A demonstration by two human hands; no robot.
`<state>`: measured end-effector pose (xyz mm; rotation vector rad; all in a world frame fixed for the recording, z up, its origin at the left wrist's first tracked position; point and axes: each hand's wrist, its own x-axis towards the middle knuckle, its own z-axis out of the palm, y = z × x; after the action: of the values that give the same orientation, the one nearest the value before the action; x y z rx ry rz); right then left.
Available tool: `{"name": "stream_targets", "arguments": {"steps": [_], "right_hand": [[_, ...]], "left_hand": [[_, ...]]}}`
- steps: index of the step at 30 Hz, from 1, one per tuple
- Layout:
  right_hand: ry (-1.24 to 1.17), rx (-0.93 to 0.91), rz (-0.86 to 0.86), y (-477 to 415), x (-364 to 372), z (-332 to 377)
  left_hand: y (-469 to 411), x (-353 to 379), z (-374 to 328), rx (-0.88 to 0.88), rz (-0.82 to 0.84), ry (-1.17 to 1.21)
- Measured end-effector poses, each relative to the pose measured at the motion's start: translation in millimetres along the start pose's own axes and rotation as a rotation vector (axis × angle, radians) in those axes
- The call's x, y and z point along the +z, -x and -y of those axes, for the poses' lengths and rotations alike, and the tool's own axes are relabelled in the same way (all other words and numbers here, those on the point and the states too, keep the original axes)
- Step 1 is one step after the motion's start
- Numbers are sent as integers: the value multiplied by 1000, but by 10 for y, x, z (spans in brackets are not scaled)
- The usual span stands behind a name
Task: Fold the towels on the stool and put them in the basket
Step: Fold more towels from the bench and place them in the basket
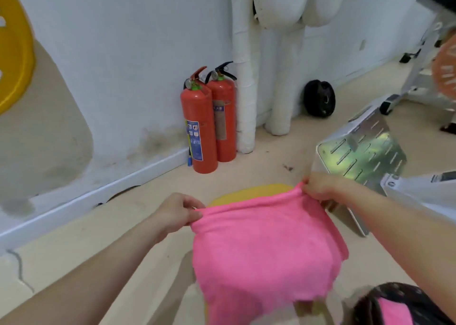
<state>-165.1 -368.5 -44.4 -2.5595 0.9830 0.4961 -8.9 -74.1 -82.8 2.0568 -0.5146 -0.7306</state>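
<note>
A: We have the pink towel [264,248] stretched out in front of us, draped over the yellow stool [249,192], whose rim peeks out just past the far edge. How do we fold it well from here?

B: We keep the top edge taut between both pinches, then carry it evenly toward ourselves so the far corners land on the near ones. If one side leads, we judge the fold will come out skewed

A: And the cloth itself?

B: Thick, fuzzy microfibre by the look of it, soft and limp, so it sags in the middle and bunches into small gathers at each pinch. The stool's rim looks smooth, hard and rounded

A: Where does it go afterwards?

B: The dark dotted basket [404,305] sits at our lower right, with a pink towel already inside [394,311]. That one looks like the same plush fabric

A: Our hands?

B: Our left hand [181,212] is clenched on the towel's far left corner, thumb over fingers. Our right hand [320,186] pinches the far right corner the same way, knuckles up
</note>
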Motion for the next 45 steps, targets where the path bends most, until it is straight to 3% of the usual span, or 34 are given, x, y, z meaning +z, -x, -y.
{"name": "stream_targets", "arguments": {"steps": [3,12,17,19,20,25,28,30,34,38,40,43,45], "right_hand": [[81,3,-76,-101,113,0],[44,-155,-321,-139,245,246],[-86,-224,-240,-72,324,524],[-81,-253,-275,-125,331,600],[-138,-259,-293,-160,323,629],[-911,-236,-212,-192,302,776],[-1088,-269,-247,-217,392,876],[-1046,-277,-259,-249,402,876],[-679,-204,-199,-230,321,705],[-352,-176,169,61,193,548],[-236,-219,336,249,224,457],[-194,-360,431,562,419,352],[-238,-406,430,667,490,301]], "left_hand": [[-60,134,36,47,-68,-50],[-99,-177,254,-44,-275,-108],[-16,-499,321,-84,-364,-484],[-2,-607,304,-93,-379,-495],[-10,-662,308,-92,-397,-444],[-31,-732,324,-8,-613,-316],[-81,-699,282,92,-765,-335],[-101,-697,242,122,-803,-357],[2,-430,45,287,-637,-527],[471,359,-400,710,-6,-616],[774,831,-480,786,194,-738],[1000,1254,-308,931,228,-1068],[942,1244,-217,974,164,-1053]]}}
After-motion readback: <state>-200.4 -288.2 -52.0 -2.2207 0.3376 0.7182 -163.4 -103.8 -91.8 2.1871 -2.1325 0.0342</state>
